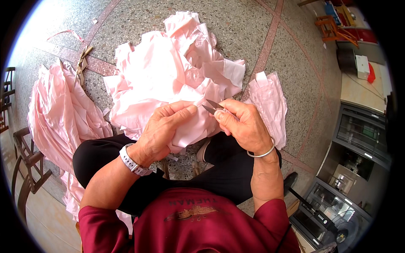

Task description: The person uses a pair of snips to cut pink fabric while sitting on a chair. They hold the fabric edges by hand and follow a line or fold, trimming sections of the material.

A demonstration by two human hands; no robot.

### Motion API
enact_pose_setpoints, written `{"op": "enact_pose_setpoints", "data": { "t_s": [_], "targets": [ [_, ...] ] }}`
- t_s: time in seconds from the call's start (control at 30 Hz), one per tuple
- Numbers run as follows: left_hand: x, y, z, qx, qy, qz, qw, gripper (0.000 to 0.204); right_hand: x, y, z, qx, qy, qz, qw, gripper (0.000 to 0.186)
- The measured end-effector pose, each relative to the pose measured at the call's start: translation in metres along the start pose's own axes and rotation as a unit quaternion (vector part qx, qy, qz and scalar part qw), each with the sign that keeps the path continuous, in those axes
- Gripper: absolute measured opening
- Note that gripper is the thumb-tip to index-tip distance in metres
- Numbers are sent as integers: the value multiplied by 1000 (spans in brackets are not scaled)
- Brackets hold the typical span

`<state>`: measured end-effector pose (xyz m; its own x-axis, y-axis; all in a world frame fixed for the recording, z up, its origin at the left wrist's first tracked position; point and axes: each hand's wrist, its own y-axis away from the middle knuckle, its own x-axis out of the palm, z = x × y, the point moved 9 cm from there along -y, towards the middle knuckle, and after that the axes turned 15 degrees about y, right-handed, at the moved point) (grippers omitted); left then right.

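Note:
My left hand (162,126) is closed, thumb and forefinger pinching the edge of a pale pink cloth piece (192,133) over my lap. In my right hand (244,124) is a pair of small thread snips (214,105), their dark blades parted and pointing toward the left fingertips. The blades are close to the pinched edge; whether they touch it or a thread, I cannot tell. Beyond my hands a big crumpled heap of the same pink cloth (152,67) lies on the floor.
A long bundle of pink cloth (63,105) hangs at my left, near dark wooden chairs (27,156). A smaller folded stack (270,109) lies right of my right hand. Speckled stone floor (236,25) surrounds the heap. Dark cabinets (363,130) and a fan (344,232) stand at the right.

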<state>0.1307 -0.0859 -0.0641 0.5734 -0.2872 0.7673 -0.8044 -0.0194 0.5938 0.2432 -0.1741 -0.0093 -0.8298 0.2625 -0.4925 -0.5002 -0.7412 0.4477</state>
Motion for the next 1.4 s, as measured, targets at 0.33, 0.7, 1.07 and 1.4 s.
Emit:
{"op": "enact_pose_setpoints", "data": {
  "t_s": [0.33,0.7,1.07,1.4],
  "targets": [
    [-3,1,6,-7,-5,-20,1000,25,5,-3,5,-11,20,18,1000,20],
    [-7,0,5,-7,-11,-17,1000,21,-9,-2,-3,-3,-376,5,927,18],
    [-7,-1,7,13,-55,-35,998,25,-2,-10,12,-47,-6,-99,994,19],
    [-10,2,5,10,-73,-41,996,24,-66,4,15,-54,217,-388,894,12]
  ]
}}
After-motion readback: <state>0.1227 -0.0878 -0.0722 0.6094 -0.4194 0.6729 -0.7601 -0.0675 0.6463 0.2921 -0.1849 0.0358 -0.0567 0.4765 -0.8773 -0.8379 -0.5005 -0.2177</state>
